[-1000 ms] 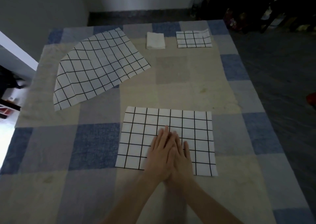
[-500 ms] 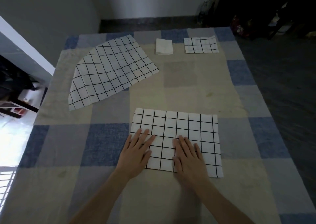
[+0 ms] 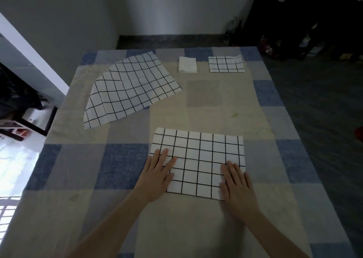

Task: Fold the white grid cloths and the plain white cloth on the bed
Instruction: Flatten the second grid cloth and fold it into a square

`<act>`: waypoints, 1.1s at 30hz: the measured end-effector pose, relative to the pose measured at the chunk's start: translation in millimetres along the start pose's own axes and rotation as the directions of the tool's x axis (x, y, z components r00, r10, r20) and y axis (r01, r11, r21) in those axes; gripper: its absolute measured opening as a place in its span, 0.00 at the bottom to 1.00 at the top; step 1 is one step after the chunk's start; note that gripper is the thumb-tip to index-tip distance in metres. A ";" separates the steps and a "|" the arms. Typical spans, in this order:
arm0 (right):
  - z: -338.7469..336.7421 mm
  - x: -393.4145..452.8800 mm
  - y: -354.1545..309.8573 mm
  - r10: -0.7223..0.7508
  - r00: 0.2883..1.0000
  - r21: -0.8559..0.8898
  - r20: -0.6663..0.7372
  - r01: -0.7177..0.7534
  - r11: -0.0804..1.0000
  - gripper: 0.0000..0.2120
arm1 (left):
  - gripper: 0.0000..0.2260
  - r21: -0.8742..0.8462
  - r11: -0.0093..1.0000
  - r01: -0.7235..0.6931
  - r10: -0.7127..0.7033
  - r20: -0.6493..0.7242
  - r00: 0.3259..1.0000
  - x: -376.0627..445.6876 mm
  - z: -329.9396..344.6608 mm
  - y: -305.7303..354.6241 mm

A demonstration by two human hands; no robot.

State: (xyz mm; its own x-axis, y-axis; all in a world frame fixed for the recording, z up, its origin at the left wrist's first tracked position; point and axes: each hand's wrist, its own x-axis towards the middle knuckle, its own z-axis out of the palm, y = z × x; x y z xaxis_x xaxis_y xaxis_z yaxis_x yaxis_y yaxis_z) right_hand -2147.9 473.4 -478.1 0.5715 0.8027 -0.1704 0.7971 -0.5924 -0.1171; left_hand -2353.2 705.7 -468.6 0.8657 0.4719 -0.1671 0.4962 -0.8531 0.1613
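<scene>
Smoothing a half-folded white cloth with a black grid [image 3: 198, 159], lying at the bed's [image 3: 125, 165] six o'clock end. The left hand [image 3: 157, 177] and right hand [image 3: 238, 185] press flat, fingers straight, on its eight and four o'clock corners. Next, I judge, pinch one side and fold across.

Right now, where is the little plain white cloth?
In the head view, the plain white cloth lies folded at the far end of the bed, between the big open grid cloth on its left and the small folded grid cloth on its right.
</scene>
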 end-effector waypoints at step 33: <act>-96.4 -23.0 -27.3 -0.175 0.984 0.027 -0.039 0.176 0.984 0.06 | 0.09 0.004 0.999 -0.051 0.051 -0.018 0.999 -51.8 -62.8 9.1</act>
State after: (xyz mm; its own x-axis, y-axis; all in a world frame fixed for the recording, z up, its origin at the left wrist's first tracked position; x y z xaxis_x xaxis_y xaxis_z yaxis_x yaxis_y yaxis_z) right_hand -2164.0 477.7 -376.7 0.4306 0.8959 -0.1095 0.8796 -0.4437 -0.1716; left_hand -2389.3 687.6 -397.4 0.8911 0.4314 -0.1410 0.4508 -0.8770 0.1661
